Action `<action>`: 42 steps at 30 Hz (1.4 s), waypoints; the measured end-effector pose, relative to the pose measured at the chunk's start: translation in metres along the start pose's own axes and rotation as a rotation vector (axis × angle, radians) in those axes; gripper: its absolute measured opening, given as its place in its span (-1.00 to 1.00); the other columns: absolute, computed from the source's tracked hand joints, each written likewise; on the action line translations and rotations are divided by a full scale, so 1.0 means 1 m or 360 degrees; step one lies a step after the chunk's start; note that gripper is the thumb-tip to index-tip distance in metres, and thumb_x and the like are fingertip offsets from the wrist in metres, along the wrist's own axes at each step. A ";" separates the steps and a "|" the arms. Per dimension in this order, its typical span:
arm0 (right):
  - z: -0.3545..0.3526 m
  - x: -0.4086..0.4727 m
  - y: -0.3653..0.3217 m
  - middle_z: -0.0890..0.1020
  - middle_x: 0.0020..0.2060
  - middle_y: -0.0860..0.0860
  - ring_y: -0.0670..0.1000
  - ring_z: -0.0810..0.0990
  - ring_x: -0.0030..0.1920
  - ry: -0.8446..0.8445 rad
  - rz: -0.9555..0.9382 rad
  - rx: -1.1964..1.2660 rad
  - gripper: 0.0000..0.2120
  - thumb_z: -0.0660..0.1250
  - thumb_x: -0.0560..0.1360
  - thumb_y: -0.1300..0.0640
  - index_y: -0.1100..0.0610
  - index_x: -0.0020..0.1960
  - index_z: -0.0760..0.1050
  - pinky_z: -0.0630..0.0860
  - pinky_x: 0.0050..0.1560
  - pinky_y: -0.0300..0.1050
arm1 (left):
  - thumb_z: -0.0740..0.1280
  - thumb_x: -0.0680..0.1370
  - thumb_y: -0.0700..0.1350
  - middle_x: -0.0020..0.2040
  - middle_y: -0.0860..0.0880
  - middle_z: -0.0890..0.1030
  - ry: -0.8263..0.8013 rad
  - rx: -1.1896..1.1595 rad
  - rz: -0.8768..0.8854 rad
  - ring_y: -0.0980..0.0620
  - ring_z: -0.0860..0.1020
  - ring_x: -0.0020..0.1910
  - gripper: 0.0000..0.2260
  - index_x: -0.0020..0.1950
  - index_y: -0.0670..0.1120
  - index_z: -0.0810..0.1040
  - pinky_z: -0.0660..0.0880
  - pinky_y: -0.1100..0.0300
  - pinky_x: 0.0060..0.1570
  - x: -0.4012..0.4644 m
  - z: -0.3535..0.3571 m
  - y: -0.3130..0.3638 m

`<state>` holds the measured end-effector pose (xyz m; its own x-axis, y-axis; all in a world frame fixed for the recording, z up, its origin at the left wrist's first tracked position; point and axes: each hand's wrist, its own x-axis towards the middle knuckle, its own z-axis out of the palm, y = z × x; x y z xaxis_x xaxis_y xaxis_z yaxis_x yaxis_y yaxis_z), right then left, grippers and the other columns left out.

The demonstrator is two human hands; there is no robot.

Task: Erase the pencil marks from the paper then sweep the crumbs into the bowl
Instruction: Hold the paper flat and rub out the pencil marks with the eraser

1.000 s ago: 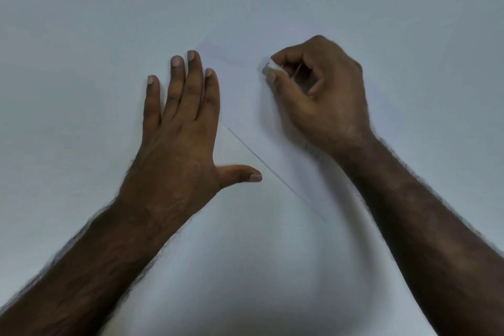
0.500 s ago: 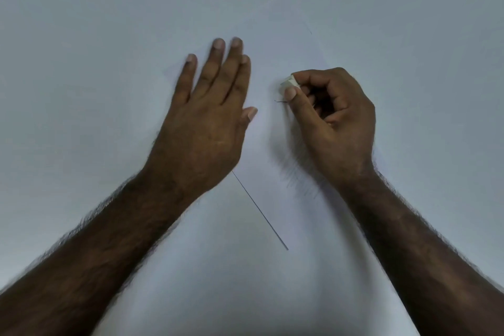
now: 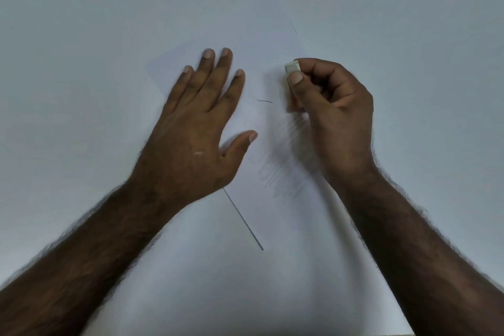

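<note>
We see short pencil mark (image 3: pixel 264 101) on paper (image 3: pixel 275 43) between hands, nearer right hand (image 3: pixel 331 106), just down-left of it, long axis roughly sideways. Right hand pinches eraser (image 3: pixel 291 67). Left hand (image 3: pixel 196 128) flat, fingers spread, pinning paper to counter (image 3: pixel 81 35). Bowl out of view.

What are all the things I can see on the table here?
white sheet of paper: one, white, lying flat in the middle of the table, under both hands
short dark pencil mark: one, dark grey, on the paper between the hands
faint grey pencil shading: one patch, grey, on the paper near the right wrist
small white eraser: one, white, pinched in the right hand's fingertips
pale grey table: one, pale grey, all around
left hand: one, fingers straight, on the paper
right hand: one, curled round the eraser
</note>
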<state>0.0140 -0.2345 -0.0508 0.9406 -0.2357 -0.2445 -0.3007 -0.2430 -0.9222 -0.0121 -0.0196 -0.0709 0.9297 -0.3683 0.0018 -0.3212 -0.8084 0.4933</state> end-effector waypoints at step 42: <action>-0.007 -0.030 0.013 0.66 -0.14 0.02 0.11 0.56 -0.11 -0.0031 -0.0802 -0.1158 -0.93 0.45 0.59 0.16 0.12 -0.03 0.69 0.27 0.01 -0.22 | 0.10 0.28 0.76 0.72 -0.16 -0.35 -0.0552 0.0341 -0.0096 -0.13 -0.37 0.70 0.34 0.73 -0.08 -0.30 -0.25 -0.20 0.67 -0.015 -0.016 0.005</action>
<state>-0.0193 -0.2376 -0.0533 0.9888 0.0752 0.1287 0.1305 -0.8536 -0.5043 -0.0252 -0.0109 -0.0540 0.8440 -0.4204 -0.3330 -0.3320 -0.8972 0.2911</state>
